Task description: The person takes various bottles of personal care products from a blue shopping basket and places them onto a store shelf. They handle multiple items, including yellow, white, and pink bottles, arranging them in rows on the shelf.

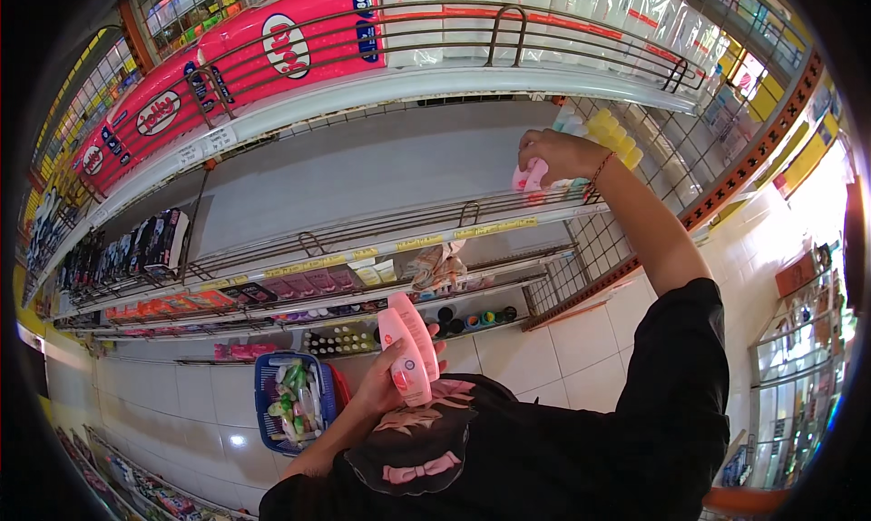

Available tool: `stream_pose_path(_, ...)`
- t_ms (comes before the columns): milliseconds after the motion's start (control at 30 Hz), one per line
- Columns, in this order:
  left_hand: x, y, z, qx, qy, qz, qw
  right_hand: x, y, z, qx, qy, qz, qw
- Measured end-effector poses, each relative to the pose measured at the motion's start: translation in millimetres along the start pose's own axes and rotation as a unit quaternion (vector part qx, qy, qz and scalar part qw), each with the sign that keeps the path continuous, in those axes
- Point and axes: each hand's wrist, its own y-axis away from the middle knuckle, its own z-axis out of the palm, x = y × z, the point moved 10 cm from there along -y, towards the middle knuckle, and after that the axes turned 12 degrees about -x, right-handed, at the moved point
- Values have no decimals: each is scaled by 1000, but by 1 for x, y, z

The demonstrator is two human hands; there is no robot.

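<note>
Two pink plastic bottles [408, 354] lie side by side in my left hand [388, 378], held in front of my black shirt. My right hand [565, 155] reaches to the right end of a grey shelf [367, 160] and grips a pink bottle [534, 174] there from above. More pink shows beside that bottle, partly hidden by my fingers. Just behind the hand stand yellow-capped bottles [612, 136] and a few pale ones, close to the wire side panel.
Red tissue packs [252, 51] fill the upper shelf behind a wire rail. A blue basket [262, 412] of bottles stands on the tiled floor at lower left. Lower shelves hold boxes, tubes and jars. An orange perforated post [748, 174] edges the rack at right.
</note>
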Motion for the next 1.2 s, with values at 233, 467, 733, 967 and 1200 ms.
stream_pose_path(233,-2,-2,2,-1,3,-6,1000,14,-6,-10,78,-69,33,994)
stream_pose_path(467,8,-6,8,4,-23,9,1000,24,-14,-10,42,-115,62,991)
stream_pose_path(733,39,-35,14,15,-113,60,992,-19,1,-32,103,79,85,988)
stream_pose_path(967,59,-48,24,60,-293,85,950,-185,16,-16,114,-266,-244,926)
stream_pose_path(1200,71,-69,45,35,-367,60,928,-185,0,8,-62,-484,-139,862)
